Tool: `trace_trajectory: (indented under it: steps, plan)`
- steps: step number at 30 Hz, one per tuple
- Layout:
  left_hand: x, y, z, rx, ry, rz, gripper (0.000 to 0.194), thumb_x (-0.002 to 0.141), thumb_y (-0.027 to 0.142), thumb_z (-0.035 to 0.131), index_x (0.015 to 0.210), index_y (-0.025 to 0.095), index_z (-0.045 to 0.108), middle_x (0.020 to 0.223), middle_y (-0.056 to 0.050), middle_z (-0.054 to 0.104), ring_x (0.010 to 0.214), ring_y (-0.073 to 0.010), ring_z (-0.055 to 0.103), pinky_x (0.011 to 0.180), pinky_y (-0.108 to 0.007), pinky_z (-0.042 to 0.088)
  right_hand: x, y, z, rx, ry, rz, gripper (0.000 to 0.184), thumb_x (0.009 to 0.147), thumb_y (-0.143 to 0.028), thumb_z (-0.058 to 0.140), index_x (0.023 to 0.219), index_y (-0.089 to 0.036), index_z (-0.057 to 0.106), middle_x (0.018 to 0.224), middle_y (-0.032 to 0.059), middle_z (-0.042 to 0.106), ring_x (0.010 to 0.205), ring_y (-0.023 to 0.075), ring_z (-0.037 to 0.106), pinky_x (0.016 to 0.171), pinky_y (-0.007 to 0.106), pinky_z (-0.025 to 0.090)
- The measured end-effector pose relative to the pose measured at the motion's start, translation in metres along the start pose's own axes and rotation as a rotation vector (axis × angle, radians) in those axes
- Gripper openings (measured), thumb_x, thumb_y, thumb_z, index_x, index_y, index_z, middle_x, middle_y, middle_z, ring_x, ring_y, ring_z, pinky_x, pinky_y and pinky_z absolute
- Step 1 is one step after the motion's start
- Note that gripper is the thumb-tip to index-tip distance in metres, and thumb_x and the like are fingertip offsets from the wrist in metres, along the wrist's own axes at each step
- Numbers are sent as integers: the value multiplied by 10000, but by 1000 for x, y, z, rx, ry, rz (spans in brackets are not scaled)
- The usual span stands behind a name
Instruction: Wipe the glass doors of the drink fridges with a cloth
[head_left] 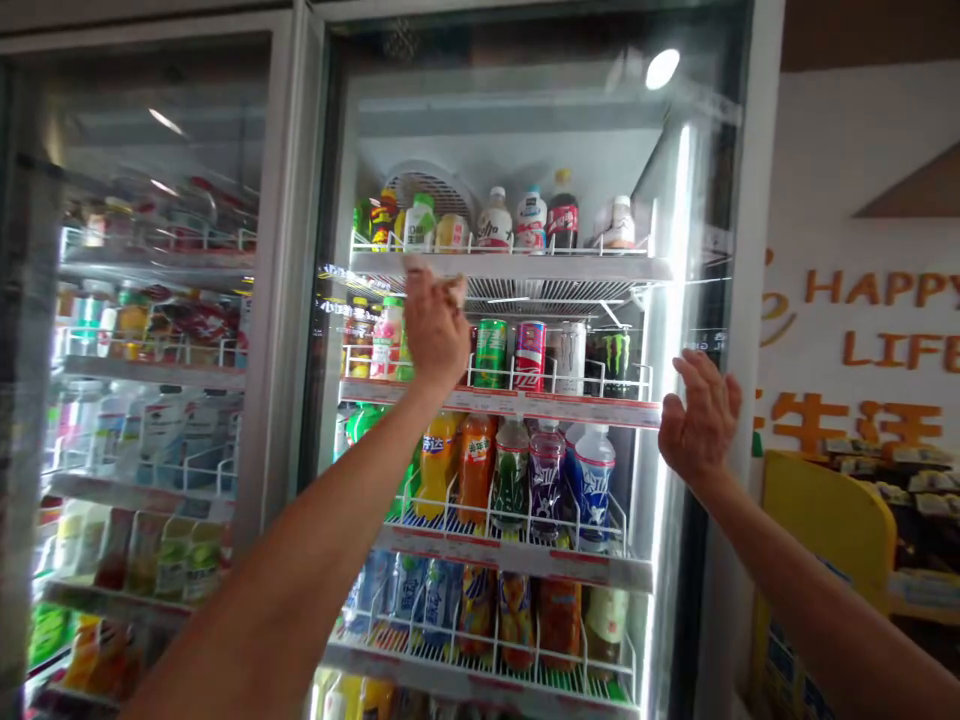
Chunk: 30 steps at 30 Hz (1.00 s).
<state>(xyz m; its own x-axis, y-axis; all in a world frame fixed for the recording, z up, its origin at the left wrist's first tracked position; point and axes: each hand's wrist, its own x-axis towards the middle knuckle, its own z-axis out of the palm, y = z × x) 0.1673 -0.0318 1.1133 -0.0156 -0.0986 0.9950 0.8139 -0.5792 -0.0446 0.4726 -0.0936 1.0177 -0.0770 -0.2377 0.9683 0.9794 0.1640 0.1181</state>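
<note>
My left hand (436, 325) is raised in front of the glass door (495, 60) of a drinks fridge, at the height between the top two shelves. Its fingers are bent over a pale, crumpled cloth (454, 288), mostly hidden and blurred. My right hand (701, 415) is at the right side of the same door, close to its frame, fingers apart and holding nothing. Through the glass, a green can (491, 352) and a red-and-purple can (529, 355) stand just right of my left hand. A white-capped bottle (419, 222) shows above it.
Wire-fronted shelves (525, 405) hold several rows of bottles and cans. A second glass-doored fridge section (157, 250) is at left, beyond a metal upright (289, 250). At right are a yellow stand (825, 540) with packed goods and a wall with orange letters (877, 287).
</note>
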Motion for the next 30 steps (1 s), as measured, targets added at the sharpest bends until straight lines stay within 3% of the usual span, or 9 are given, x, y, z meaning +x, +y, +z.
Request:
trace_trajectory:
  steps: [3,6,8,13,15,19,21,27,30]
  plan:
    - [-34,70,23,-44,-147,312,497,831,211,426,1316,123,360,1434,-39,348,1378,-151,161,1136,-322,212,-1,2,0,-1,11,-11,439,860,-267,334,1267,-156,455,1305,121,507,1257,224,419,1051,457,247]
    - [-62,96,29,-40,-320,724,460,857,222,386,1308,133,380,1463,-30,292,1388,-193,124,1133,-389,213,-1,3,0,-21,15,-10,434,860,-267,339,1261,-152,460,1299,121,514,1247,225,434,1049,458,258]
    - [-55,71,20,-7,-293,640,463,862,234,388,1315,134,368,1458,-48,301,1388,-198,123,1132,-412,207,-1,2,0,-23,13,1,431,863,-262,335,1263,-158,455,1303,119,509,1249,227,430,1049,464,260]
    - [-4,9,4,56,-28,32,484,885,226,341,1285,-46,327,1451,-234,216,1387,-282,45,1120,-522,139,0,-3,-2,-45,-1,16,436,863,-261,331,1282,-191,426,1320,105,494,1272,222,403,1057,478,249]
    - [-12,35,14,23,-78,121,481,878,224,351,1290,-23,339,1463,-194,218,1391,-256,21,1138,-470,133,0,-3,-3,-41,11,18,434,866,-273,324,1278,-189,430,1317,103,498,1270,216,406,1055,470,256]
    - [-54,122,42,-70,-318,643,467,867,213,351,1319,97,363,1469,-54,275,1395,-177,56,1148,-352,164,0,-1,-4,5,54,42,451,873,-298,293,1287,-173,421,1317,114,498,1265,213,414,1047,463,279]
    - [-53,137,48,-77,-362,731,456,877,218,325,1323,135,370,1473,-24,269,1393,-164,78,1147,-352,158,-1,1,-4,25,79,68,466,875,-308,278,1300,-164,407,1320,124,492,1264,214,414,1046,467,283]
    - [28,103,47,-44,-163,156,520,868,217,313,1361,55,283,1485,-162,177,1394,-271,21,1123,-526,109,-1,1,-4,39,71,72,489,876,-327,258,1325,-165,362,1328,124,475,1267,212,405,1048,489,279]
    - [9,135,58,-79,-229,213,522,870,207,303,1364,42,278,1490,-143,177,1394,-257,24,1139,-472,121,0,3,-4,54,60,68,502,872,-333,248,1338,-167,334,1339,121,451,1279,218,381,1038,495,299]
